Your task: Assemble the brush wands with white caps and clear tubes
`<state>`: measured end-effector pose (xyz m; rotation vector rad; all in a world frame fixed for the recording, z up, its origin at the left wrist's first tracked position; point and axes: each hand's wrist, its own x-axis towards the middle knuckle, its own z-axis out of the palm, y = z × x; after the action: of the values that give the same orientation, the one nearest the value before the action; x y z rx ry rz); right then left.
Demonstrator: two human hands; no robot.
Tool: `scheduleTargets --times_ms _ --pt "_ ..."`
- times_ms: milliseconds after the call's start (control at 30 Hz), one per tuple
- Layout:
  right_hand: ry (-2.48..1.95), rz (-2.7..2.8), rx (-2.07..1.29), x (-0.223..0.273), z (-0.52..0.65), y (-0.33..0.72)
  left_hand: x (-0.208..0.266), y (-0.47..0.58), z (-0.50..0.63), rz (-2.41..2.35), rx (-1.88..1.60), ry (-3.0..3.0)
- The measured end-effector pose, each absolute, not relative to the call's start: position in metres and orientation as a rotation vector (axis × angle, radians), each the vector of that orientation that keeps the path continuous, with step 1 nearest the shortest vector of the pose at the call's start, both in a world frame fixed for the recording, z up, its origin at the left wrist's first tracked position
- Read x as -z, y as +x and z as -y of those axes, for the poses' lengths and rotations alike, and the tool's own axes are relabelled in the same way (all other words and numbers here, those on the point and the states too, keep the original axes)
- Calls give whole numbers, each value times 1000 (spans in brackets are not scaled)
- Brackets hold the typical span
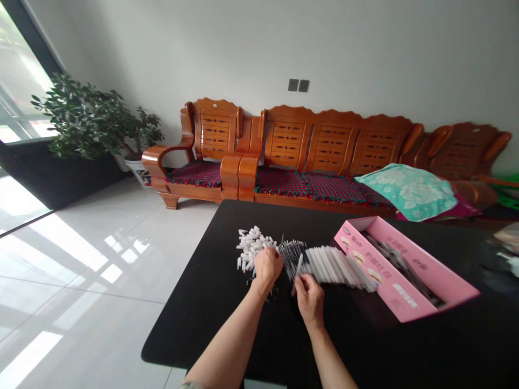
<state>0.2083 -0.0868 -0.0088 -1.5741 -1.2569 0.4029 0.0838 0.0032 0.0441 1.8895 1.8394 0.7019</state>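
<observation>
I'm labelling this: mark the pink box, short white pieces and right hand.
Pink box (383, 277), head view: outer side wall.
Short white pieces (251, 246), head view: pile's middle.
Right hand (311, 300), head view: mid-hand.

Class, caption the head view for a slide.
Left hand by small white pieces, right hand pinching a slim pale tube, over a black table.

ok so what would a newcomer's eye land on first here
Probably the bright pink box on the right of the black table, beside a row of whitish tubes. Next, the left hand at a heap of small white pieces and the right hand pinching a slim pale tube. Behind, a turquoise cloth stands out on the wooden sofa.
</observation>
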Motion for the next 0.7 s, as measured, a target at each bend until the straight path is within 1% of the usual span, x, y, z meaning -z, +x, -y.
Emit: scheduleTargets --times_ms 67,133,233,333,533,700 --pt "-1575 1228 -418 8 88 208 -44 67 5 -1669 -908 1851" --pt "-1571 1201 -418 8 89 209 -38 49 16 -1459 -1036 1733" --pt "-1554 1130 -439 8 85 210 -24 25 34 -1223 -1087 1564" --pt "-1487 983 -564 4 76 207 -10 9 48 -1084 -1096 1501" --pt "-1114 735 -928 -28 56 187 -4 -1 59 -1084 -1158 1562" --pt "-989 633 -963 -56 47 183 -9 -2 61 -1145 -1201 1644"
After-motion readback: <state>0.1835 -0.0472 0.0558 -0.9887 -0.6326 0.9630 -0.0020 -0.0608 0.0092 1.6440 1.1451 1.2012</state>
